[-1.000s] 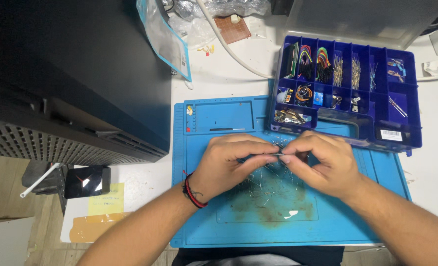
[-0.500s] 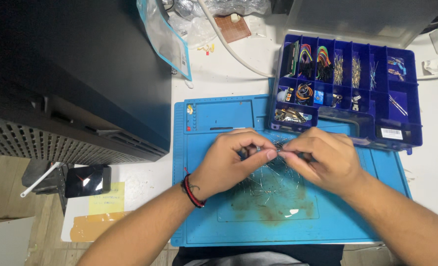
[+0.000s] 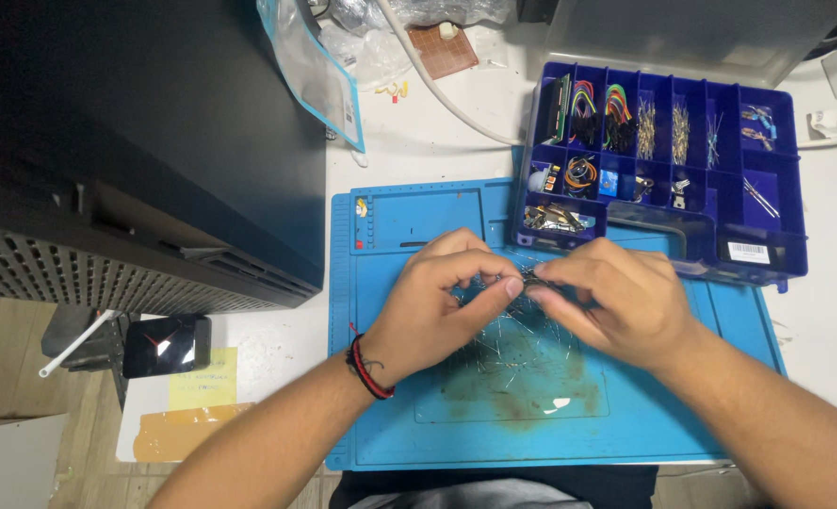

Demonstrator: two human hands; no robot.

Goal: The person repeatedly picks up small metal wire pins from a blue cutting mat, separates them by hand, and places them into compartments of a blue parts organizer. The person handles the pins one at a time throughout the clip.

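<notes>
Nearest, the blue work mat (image 3: 663,424) carries a brown stain and a scatter of thin wire leads (image 3: 522,344). Above its middle, the left hand (image 3: 437,302) and right hand (image 3: 616,302) meet fingertip to fingertip, each pinched shut on a small dark component (image 3: 531,279) between them. Its long axis seems to run left to right, one end in each pinch, both hands equally close. Farther right sits the blue compartment box (image 3: 767,203) of parts; far left, a black case (image 3: 136,141).

Compartment box (image 3: 767,203) behind mat (image 3: 390,283), right of cabinet (image 3: 136,141).
</notes>
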